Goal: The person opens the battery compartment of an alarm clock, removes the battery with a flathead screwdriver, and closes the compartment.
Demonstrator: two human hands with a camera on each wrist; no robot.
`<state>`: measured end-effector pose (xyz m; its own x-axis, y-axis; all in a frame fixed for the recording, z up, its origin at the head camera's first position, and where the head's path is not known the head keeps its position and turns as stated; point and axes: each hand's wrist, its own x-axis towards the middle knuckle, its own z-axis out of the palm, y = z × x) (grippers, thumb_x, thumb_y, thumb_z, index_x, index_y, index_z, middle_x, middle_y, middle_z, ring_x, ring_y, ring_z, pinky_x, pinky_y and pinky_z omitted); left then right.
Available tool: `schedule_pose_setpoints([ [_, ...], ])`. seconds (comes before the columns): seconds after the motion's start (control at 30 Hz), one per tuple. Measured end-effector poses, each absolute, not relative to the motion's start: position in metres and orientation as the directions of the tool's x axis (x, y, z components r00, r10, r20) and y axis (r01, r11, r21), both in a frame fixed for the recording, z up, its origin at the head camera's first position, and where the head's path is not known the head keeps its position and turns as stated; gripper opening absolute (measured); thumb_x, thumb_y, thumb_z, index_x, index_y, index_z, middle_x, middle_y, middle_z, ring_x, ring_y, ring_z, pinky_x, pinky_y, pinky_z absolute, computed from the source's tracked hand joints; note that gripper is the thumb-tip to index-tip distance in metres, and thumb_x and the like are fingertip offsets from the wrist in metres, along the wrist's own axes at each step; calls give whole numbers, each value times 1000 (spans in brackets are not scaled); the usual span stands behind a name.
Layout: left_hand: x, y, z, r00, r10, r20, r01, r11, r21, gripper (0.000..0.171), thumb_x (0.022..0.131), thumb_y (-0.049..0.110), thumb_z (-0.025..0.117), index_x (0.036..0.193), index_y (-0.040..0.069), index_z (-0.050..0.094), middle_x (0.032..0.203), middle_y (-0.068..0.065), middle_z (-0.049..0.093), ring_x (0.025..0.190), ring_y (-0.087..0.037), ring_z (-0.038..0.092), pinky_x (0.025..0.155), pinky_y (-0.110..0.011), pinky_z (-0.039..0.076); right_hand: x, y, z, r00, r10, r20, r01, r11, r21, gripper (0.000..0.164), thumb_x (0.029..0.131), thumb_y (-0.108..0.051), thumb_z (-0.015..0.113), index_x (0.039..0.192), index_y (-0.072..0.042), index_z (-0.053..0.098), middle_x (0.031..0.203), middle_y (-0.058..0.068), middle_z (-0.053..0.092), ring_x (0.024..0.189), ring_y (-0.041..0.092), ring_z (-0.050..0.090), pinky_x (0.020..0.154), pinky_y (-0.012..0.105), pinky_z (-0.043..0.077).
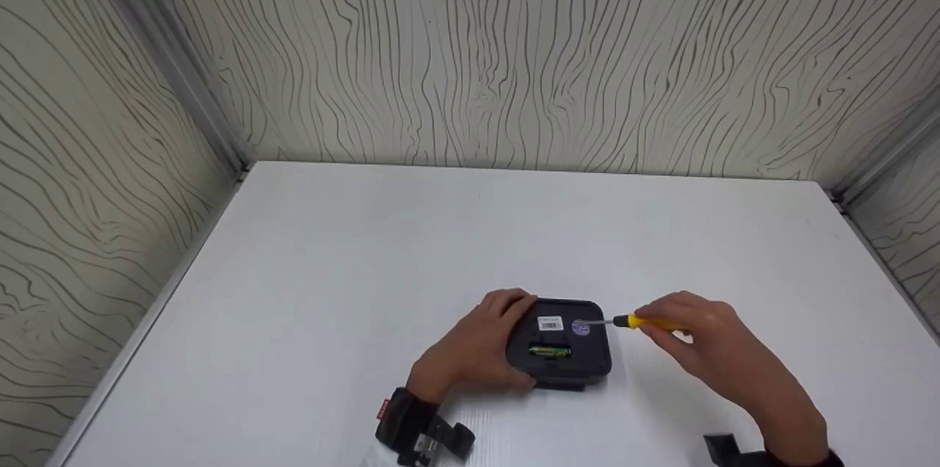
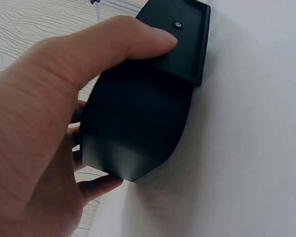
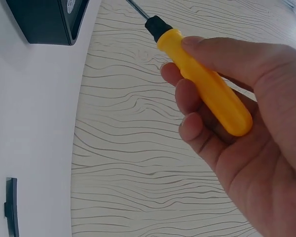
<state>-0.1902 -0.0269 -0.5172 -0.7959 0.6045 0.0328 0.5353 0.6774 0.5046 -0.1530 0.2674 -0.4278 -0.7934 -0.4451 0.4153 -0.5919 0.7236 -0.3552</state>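
Note:
My left hand (image 1: 481,342) grips a black plastic device (image 1: 521,349) by its left side, the thumb along the near edge and the fingers over the far edge. Its upward face has a white barcode label (image 1: 550,324), a round purple sticker (image 1: 581,328) and an uncovered slot with a green battery (image 1: 549,352). In the left wrist view, a small screw (image 2: 178,24) is set in the part by the thumb. My right hand (image 1: 709,331) holds a screwdriver (image 3: 207,81) with a yellow handle and black collar. Its metal shaft points left and overlaps the round sticker in the head view.
The device is on a white table (image 1: 367,247) with wood-patterned panels (image 1: 485,56) behind and at the sides. A narrow black strip (image 3: 11,207) lies on the white surface in the right wrist view. Both wrists wear black camera straps (image 1: 411,415).

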Motion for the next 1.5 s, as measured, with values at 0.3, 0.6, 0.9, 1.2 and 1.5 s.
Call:
schedule_pose_setpoints([
  [0.3, -190, -28, -518, -793, 607, 45, 544, 674, 500, 103, 69, 48, 80, 153, 17, 29, 150, 2, 34, 140, -16, 33, 111, -33, 40, -152, 258, -429, -739, -449, 502, -653, 663, -366, 38, 65, 6, 83, 93, -17, 71, 88, -12, 64, 70, -2, 53, 59, 9, 43],
  [0.6, -190, -29, -522, -798, 601, 40, 534, 675, 510, 104, 68, 48, 80, 153, 18, 28, 150, 3, 33, 140, -15, 32, 111, -33, 40, -149, 249, -427, -762, -431, 484, -621, 699, -355, 33, 69, 0, 84, 91, -16, 65, 85, -13, 68, 71, -2, 56, 60, 13, 48],
  [0.9, -189, -28, -520, -803, 595, 21, 515, 676, 528, 104, 69, 49, 80, 154, 22, 27, 152, 5, 32, 141, -14, 32, 111, -34, 40, -149, 242, -432, -756, -494, 428, -649, 651, -394, 23, 83, 4, 70, 95, -12, 61, 92, -10, 66, 77, 0, 59, 69, 11, 50],
  [1.2, -191, -25, -520, -811, 585, -5, 494, 689, 530, 103, 69, 50, 79, 153, 26, 26, 152, 7, 31, 140, -12, 33, 110, -34, 40, -149, 236, -433, -777, -508, 372, -628, 663, -408, 16, 87, 0, 67, 96, -11, 59, 89, -6, 65, 74, -1, 54, 63, 18, 51],
  [1.5, -189, -27, -518, -812, 584, -3, 494, 688, 532, 103, 68, 49, 80, 153, 24, 27, 152, 7, 32, 139, -12, 32, 112, -33, 39, -135, 211, -428, -787, -537, 302, -610, 750, -255, 23, 87, -3, 68, 100, -16, 53, 89, -9, 54, 84, 0, 55, 72, 16, 54],
])
